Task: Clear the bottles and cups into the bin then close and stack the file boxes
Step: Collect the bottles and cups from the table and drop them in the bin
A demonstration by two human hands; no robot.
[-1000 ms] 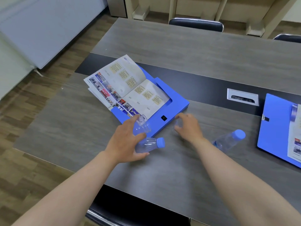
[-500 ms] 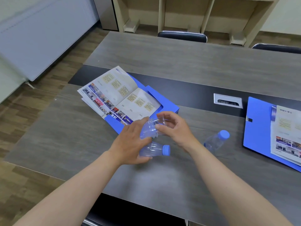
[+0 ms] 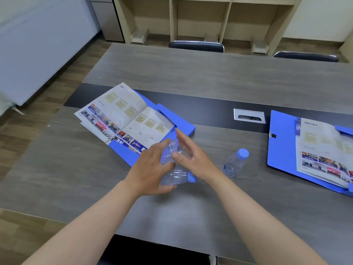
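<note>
My left hand (image 3: pixel 150 169) grips a clear bottle with a blue cap (image 3: pixel 175 178), lying sideways just above the table. Its upper fingers also hold a clear plastic cup (image 3: pixel 172 150), which may be two nested. My right hand (image 3: pixel 193 155) is against the cup's right side, fingers straight and thumb touching it. A second clear bottle with a blue cap (image 3: pixel 235 162) lies on the table to the right. An open blue file box (image 3: pixel 183 123) with a brochure (image 3: pixel 129 117) on it lies behind my hands. Another open blue file box (image 3: pixel 282 146) lies at the right.
The grey table (image 3: pixel 191 211) has a dark centre strip with a white cable port (image 3: pixel 249 116). Two black chairs (image 3: pixel 196 46) stand at the far side, and one chair is under the near edge. Wooden shelving runs along the back wall.
My right hand picked a cup off the table and brought it to the cup in my left hand. Its fingers have since straightened. The view has tilted up.
</note>
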